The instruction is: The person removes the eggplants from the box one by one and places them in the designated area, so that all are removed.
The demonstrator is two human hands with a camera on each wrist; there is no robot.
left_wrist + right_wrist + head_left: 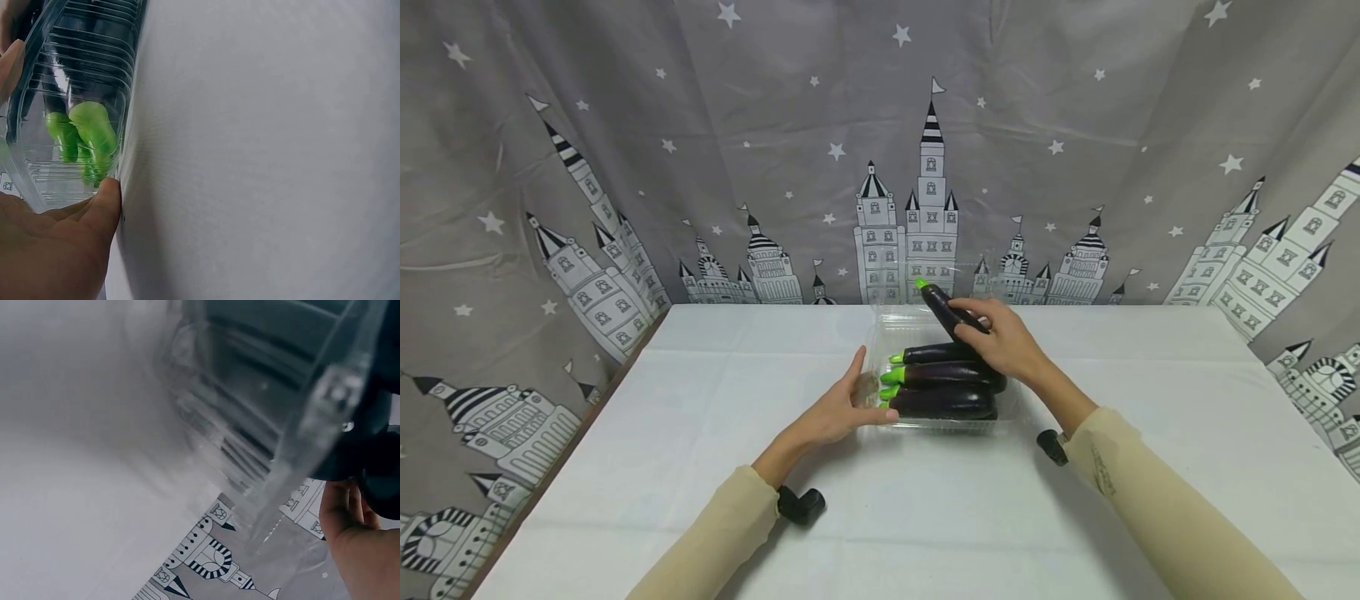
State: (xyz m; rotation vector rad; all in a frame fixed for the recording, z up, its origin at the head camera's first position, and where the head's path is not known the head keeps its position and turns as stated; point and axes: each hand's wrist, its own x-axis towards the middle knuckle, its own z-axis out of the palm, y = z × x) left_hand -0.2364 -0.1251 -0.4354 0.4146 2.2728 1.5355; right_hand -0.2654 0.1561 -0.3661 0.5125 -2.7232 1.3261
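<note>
A clear plastic container [897,323] stands in the middle of the table and holds several dark purple eggplants [942,402] lying side by side, green stem ends to the left. My left hand [833,410] rests against its left end, fingers extended along the wall, thumb at the front corner. In the left wrist view, those fingertips [107,192] touch the low end wall near the green stems [94,128]. Over the container's back right part, my right hand [1006,340] grips another eggplant [942,308] by its thick end, green stem pointing up and left.
The container's clear lid [970,279] stands raised at the back, before a grey curtain [775,100] with castles and stars. White cloth [715,433] covers the table. Dark wrist devices [801,506] sit at both sleeves.
</note>
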